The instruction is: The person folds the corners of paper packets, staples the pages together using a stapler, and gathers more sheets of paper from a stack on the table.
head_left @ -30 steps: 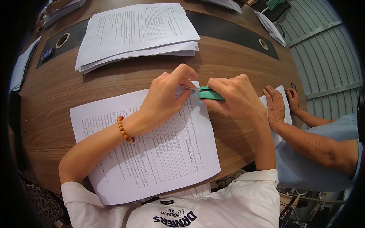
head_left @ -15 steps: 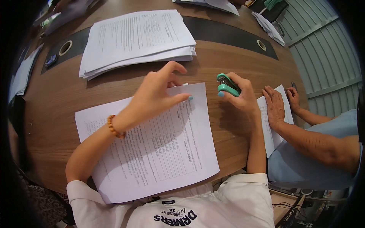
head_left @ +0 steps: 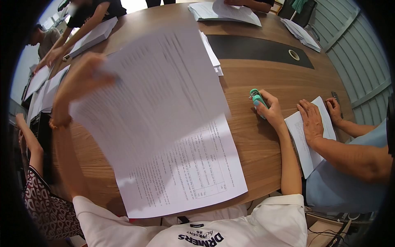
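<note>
Head view: a brown worktop [head_left: 263, 160] is observed, with papers laid at several places along it. Raised paper [head_left: 156, 82], printed and motion-blurred, is held tilted above the near side; whether it is one sheet or several cannot be told. Lower paper [head_left: 185, 185], bearing a printed table, is found lying at the near edge, its upper part covered from sight. A stack [head_left: 212, 55] is mostly hidden behind the raised paper, only its right edge being exposed. Side paper [head_left: 296, 129] is placed at the right, under a co-worker's hand [head_left: 310, 121].

The left hand [head_left: 82, 80] is noted at the left edge of the raised paper, which is pinched between thumb and fingers; finer detail is lost to blur. The right hand [head_left: 269, 108] is positioned right of the papers, its fingers closed around a green stapler [head_left: 255, 95]. A bead bracelet [head_left: 58, 123] is worn on the left wrist.
</note>
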A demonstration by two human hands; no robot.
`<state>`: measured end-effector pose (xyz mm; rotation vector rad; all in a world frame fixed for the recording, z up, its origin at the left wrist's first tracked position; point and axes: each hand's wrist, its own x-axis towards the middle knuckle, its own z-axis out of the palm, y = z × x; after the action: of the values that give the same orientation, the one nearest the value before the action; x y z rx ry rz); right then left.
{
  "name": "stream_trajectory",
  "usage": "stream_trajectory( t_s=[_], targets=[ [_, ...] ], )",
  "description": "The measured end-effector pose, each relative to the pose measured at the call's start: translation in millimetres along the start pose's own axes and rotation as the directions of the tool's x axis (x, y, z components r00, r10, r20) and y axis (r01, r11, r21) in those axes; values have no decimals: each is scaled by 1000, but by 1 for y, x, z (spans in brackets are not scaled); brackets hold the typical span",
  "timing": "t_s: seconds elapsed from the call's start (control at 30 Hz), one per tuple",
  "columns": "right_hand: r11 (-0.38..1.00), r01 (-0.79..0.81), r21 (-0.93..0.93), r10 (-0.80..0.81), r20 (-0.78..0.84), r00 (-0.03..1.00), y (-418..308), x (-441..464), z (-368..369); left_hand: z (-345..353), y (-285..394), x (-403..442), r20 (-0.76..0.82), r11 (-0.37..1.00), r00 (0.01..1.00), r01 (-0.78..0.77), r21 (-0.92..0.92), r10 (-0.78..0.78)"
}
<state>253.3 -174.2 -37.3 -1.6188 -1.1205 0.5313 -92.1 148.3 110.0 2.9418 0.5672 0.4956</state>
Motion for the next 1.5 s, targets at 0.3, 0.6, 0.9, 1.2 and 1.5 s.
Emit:
stream_trajectory(
  t_s=[0.3,0.6,0.9,1.2,1.5],
  targets=[
    [999,-47,23,47,-19,999,-6,-2,1,11,29,91,-466,746,778,-5,666,421],
    [1000,10,-12,-11,-35,999,-4,-2,2,175,50,55,-95,712,942,-176,680,323],
    [1000,23,0,-23,-25,999,0,-2,0,176,57,53,-61,679,958,-152,718,279],
    [1000,27,-16,-27,-20,999,2,-1,0,174,57,54,-36,679,959,-171,714,279],
    [973,134,-190,-142,-31,989,-4,0,1,179,47,52,-157,680,913,-158,716,378]
  ],
)
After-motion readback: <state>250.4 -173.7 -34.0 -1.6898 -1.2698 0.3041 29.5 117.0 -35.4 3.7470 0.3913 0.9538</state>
